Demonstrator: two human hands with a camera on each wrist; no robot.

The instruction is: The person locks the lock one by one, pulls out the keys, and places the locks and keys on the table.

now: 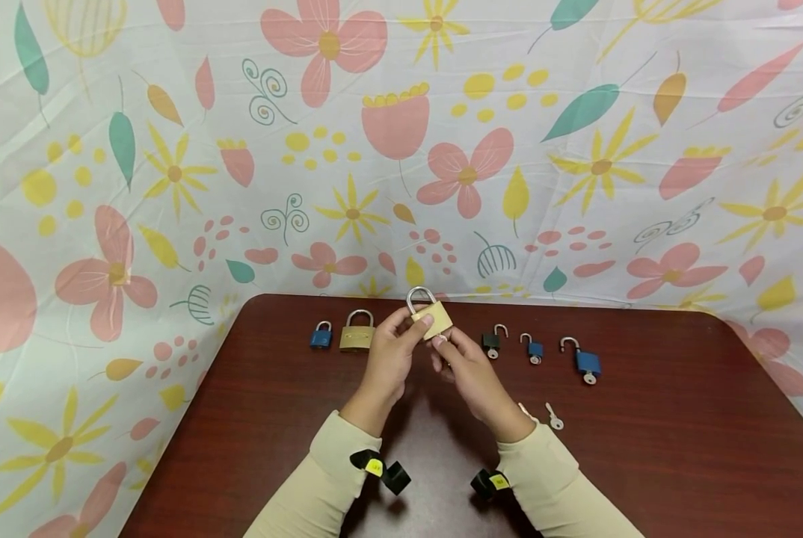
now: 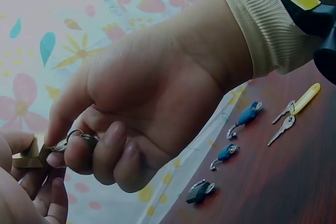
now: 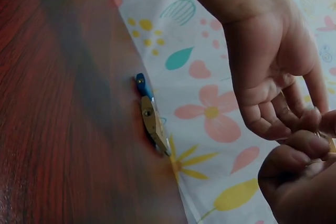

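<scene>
In the head view, your left hand [image 1: 389,359] gripped the brass padlock [image 1: 435,320], its thumb on the face, and your right hand [image 1: 472,373] pinched just below it. For good work, I think, the left grip had to be steady and the shackle [image 1: 420,291] left free. In the left wrist view, your right hand held what looked like a key [image 2: 61,146], with a ring [image 2: 73,131], at the padlock's base; how deep it was, I could not tell. Keeping it straight, without force, seemed wise. In the right wrist view, your hands almost hid the padlock; left of your left hand were a blue padlock [image 3: 140,83] and another brass one [image 3: 149,118].
</scene>
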